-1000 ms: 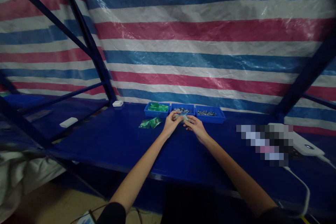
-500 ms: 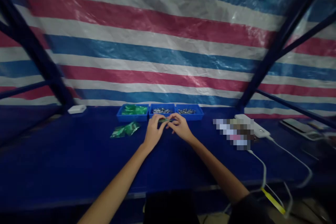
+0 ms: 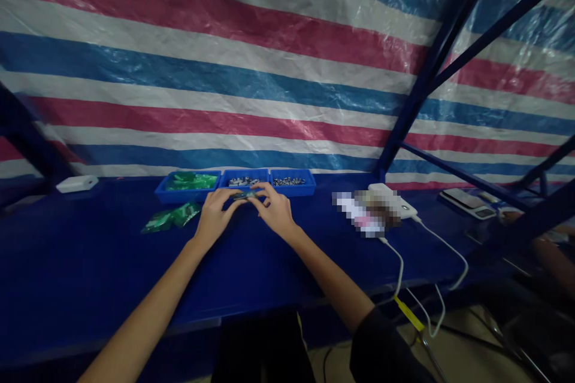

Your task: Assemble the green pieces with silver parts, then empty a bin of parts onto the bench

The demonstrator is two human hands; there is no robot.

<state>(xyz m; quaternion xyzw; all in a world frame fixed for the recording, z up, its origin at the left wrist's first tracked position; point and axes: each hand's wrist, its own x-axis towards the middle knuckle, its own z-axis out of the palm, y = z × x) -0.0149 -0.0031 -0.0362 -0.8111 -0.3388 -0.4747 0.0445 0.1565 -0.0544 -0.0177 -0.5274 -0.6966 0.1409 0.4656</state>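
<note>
Between my two hands is a small green plastic bag [image 3: 243,195], pinched by the fingers on both sides and seen nearly edge-on. My left hand [image 3: 216,209] grips its left end with thumb and fingers. At the right end, my right hand [image 3: 272,206] pinches it the same way. Whether anything lies inside the bag cannot be made out. Just behind the hands stand a blue bin of small metal parts [image 3: 242,181] and another bin of small shiny metal pieces [image 3: 291,182]. A third blue bin [image 3: 168,196] with green plastic bags stands to the left. Green bags [image 3: 173,218] lie before it.
On the blue table [image 3: 112,275], a white box [image 3: 77,184] sits far left. A blurred-out item [image 3: 366,213], a white power bank [image 3: 393,200] with cables and a small scale [image 3: 467,203] are at right. Blue frame posts [image 3: 417,90] flank the striped sheet. Another person's arm [image 3: 554,254] shows at far right.
The view has turned to the right, so the table things appear further left. Both hands keep hold of the green bag, now held a little flatter and more stretched between them.
</note>
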